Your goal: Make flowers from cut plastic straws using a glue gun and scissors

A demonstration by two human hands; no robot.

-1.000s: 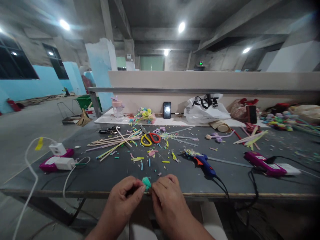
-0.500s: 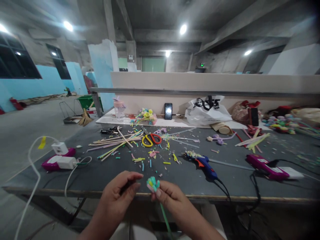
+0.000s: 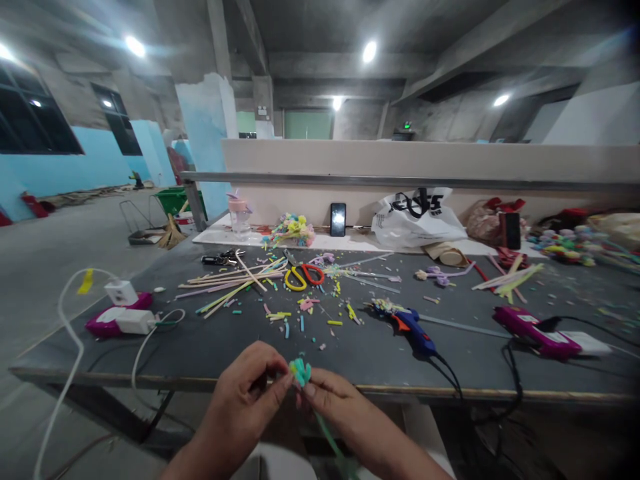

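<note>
A small turquoise pipe-cleaner flower [image 3: 301, 371] with a touch of yellow and pink sits between my hands, just off the table's front edge. Its green stem [image 3: 327, 433] slants down below the right fingers. My right hand [image 3: 333, 400] is closed, pinching the flower at its base. From the other side, the thumb and forefinger of my left hand [image 3: 255, 390] close on the flower's left edge; its other fingers are curled. Beyond the hands lie short cut pieces of pipe cleaner [image 3: 280, 316] in yellow, blue and pink.
On the dark table [image 3: 210, 353] are scissors [image 3: 296, 279] with yellow and red handles, a blue glue gun [image 3: 417, 332] and a bundle of pipe cleaners [image 3: 235, 283]. Purple power strips [image 3: 537, 333] with cables lie at both sides. A phone [image 3: 338, 220] and white bag [image 3: 419, 219] stand behind.
My left hand has moved right, from apart with its fingers open to pinching the flower. The flower has shifted slightly left and turned, in my right hand's grip.
</note>
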